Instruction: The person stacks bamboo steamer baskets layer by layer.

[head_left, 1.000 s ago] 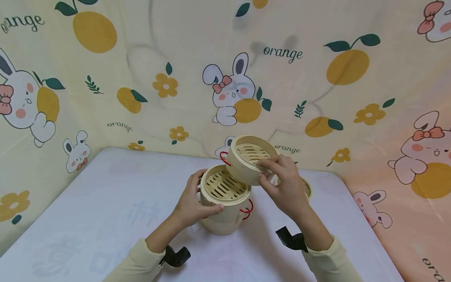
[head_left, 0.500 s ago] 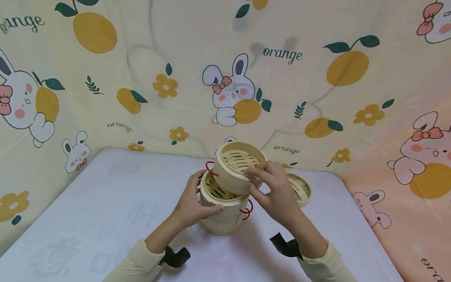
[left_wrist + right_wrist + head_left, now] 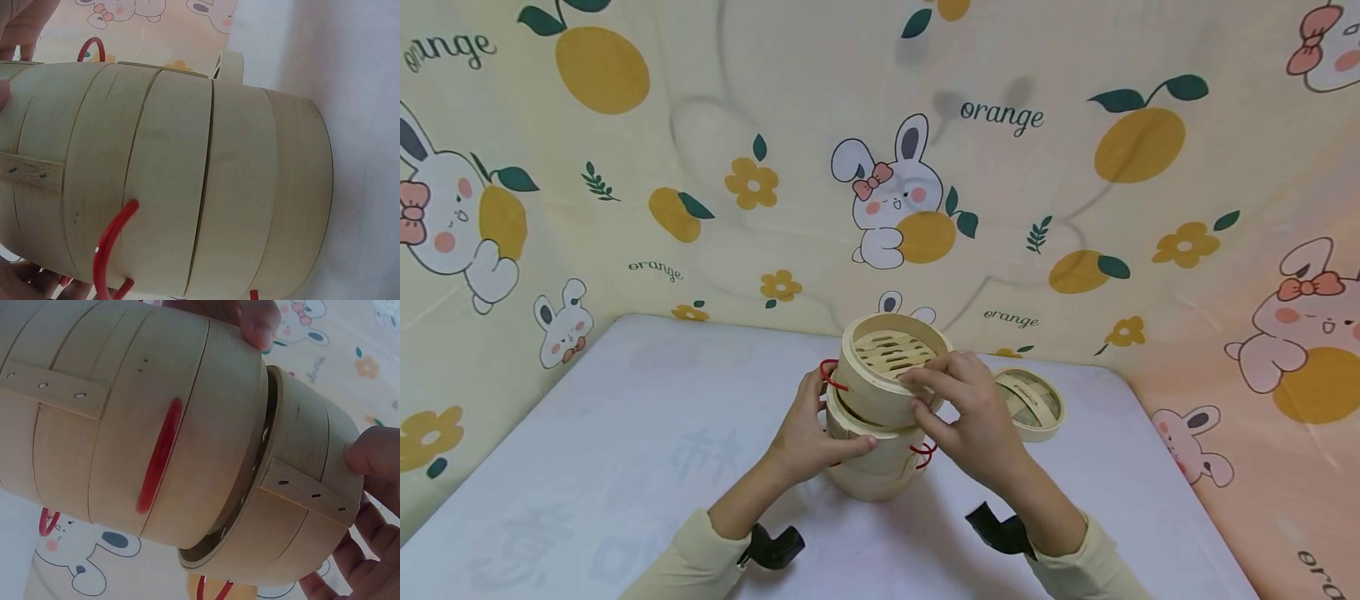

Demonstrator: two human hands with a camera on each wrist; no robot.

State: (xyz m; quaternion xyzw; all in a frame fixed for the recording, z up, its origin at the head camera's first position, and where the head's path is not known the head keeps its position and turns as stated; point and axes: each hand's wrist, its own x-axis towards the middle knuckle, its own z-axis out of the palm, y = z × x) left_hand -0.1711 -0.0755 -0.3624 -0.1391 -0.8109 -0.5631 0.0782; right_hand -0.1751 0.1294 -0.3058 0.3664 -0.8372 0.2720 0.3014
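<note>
A small bamboo steamer basket [image 3: 872, 396] with a slatted floor and red cord loops sits at a slight tilt on top of a stack of bamboo steamer baskets [image 3: 883, 467]. My right hand [image 3: 981, 421] pinches its rim from the right, fingertips inside and thumb outside. My left hand [image 3: 793, 437] grips the upper part of the stack from the left, thumb across the front. The right wrist view shows a dark gap between the top basket [image 3: 312, 437] and the stack [image 3: 187, 425]; they are not flush. The left wrist view shows the stack's side [image 3: 244, 181] standing on the table.
A round bamboo lid [image 3: 1052, 408] with a strap across it lies on the white table [image 3: 685, 417] behind my right hand. A patterned cloth [image 3: 812, 100] with rabbits and oranges hangs behind the table. Black mounts [image 3: 775, 546] are on both wrists.
My right hand has brought the top basket left and down, from above the stack's right rim to resting over its top. More of the lid shows now. The left hand has stayed in place.
</note>
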